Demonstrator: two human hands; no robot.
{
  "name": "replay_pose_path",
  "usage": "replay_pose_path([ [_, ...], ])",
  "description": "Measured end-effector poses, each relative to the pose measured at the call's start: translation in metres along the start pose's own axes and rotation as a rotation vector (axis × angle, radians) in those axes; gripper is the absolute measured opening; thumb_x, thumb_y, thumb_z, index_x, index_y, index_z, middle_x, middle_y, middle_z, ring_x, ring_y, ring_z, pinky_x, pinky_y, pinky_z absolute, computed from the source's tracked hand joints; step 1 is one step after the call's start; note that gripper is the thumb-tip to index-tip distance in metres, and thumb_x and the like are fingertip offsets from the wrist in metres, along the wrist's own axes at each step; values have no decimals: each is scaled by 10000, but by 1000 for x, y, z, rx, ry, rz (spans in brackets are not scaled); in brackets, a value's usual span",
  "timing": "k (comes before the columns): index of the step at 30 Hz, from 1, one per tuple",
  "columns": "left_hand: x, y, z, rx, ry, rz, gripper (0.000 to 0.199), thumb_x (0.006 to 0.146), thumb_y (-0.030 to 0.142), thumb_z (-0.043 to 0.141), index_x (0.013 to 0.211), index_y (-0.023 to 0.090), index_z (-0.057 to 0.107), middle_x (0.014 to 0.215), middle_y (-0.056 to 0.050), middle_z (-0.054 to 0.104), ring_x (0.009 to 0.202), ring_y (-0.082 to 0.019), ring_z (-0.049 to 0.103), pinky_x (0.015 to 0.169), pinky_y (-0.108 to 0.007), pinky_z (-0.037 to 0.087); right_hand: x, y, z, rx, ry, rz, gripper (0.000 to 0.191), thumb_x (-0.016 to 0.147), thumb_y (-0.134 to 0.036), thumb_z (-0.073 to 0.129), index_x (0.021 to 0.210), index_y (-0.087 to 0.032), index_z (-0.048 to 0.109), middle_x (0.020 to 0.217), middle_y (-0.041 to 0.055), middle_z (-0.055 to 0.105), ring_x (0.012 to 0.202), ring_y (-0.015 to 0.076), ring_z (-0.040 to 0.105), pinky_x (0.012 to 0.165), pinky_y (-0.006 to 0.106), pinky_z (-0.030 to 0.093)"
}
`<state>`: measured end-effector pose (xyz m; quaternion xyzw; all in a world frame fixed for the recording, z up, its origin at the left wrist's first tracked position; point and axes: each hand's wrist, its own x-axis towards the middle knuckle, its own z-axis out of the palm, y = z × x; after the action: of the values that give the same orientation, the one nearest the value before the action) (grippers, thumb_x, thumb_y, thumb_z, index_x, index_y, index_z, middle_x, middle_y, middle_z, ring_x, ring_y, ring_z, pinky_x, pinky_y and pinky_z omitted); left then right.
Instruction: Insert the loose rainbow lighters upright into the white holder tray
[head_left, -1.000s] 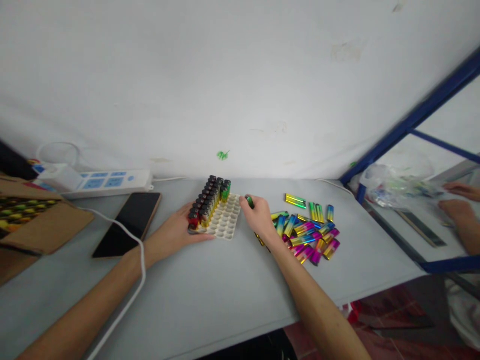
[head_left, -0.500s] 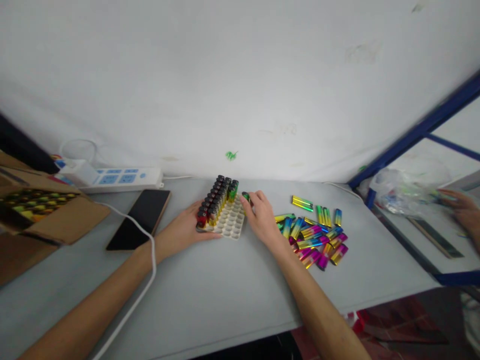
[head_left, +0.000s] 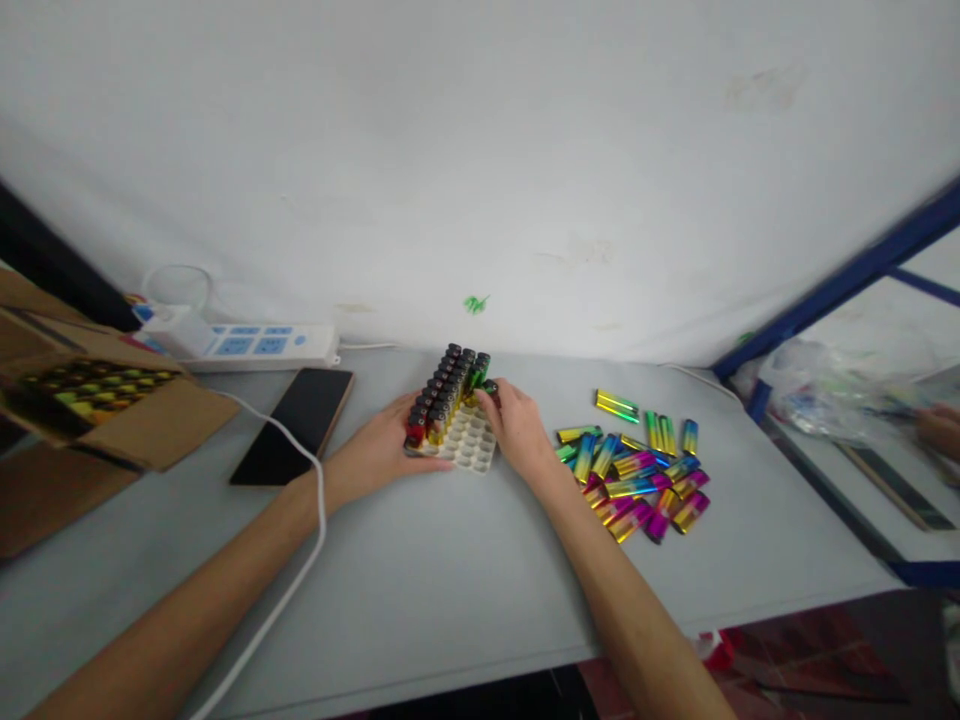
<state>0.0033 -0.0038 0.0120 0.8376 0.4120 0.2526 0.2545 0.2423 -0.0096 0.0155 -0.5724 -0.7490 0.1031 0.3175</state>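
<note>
My left hand [head_left: 380, 441] grips the left side of a white tray [head_left: 475, 448] with rows of holes, its thumb along the front edge. Several black-topped lighters [head_left: 442, 383] stand upright in the tray's left rows, a red one at the front corner. My right hand [head_left: 517, 420] is closed on a lighter [head_left: 490, 387] with a dark top, at the tray's far right side. Its lower end is mostly hidden by my fingers, so I cannot tell how deep it sits. To the right lies a loose pile of shiny gradient-coloured lighters [head_left: 634, 487].
A black phone [head_left: 294, 425] and a white power strip [head_left: 262, 346] lie left, with a white cable [head_left: 319, 520] crossing over my left forearm. An open cardboard box [head_left: 176, 428] holds more pieces. At right stand a blue frame [head_left: 825, 280], a plastic bag [head_left: 802, 385] and another person's hand [head_left: 941, 430].
The view has shifted slightly, moving the scene a little to the right. My right hand has brought the lighter closer in against the tray's far right holes. My left hand keeps its hold.
</note>
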Motion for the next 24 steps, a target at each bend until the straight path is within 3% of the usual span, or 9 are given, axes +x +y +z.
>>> replay_pose_path([
  [4,0,-4,2,-16,16,18,894,753,590,881,1488,185,574,1529,-160,640,1403,-372,613,1259,-503,442,5,-2,-2,-135,-14,26,178,1135,-321,503,1071,-181,593,1007,115,709,887,240,680,778,315,492],
  [10,0,-7,3,-8,15,15,885,753,590,879,1485,197,572,1523,-154,643,1393,-372,619,1254,-509,445,9,-7,-14,-230,-157,-46,208,1158,-325,449,1137,-166,582,1101,134,715,939,249,692,808,336,506],
  [18,1,1,-3,37,-2,-67,851,777,701,788,1387,131,620,1451,-183,678,1337,-392,651,1211,-527,481,6,-17,-5,-344,-199,-20,325,1163,-389,428,1165,-150,649,1126,141,722,1017,262,688,884,353,514],
  [21,3,-1,-3,55,-18,-74,876,757,744,772,1334,96,644,1421,-209,688,1323,-401,655,1198,-539,490,3,-11,-19,-249,-151,-79,323,1159,-398,450,1136,-153,659,1092,114,710,1002,226,674,902,318,503],
  [24,3,-4,-1,59,-10,-74,902,750,766,762,1344,96,649,1407,-213,698,1300,-399,668,1184,-548,501,-3,5,-46,-169,-130,-70,274,1145,-368,503,1077,-165,674,1021,83,712,925,193,665,857,292,488],
])
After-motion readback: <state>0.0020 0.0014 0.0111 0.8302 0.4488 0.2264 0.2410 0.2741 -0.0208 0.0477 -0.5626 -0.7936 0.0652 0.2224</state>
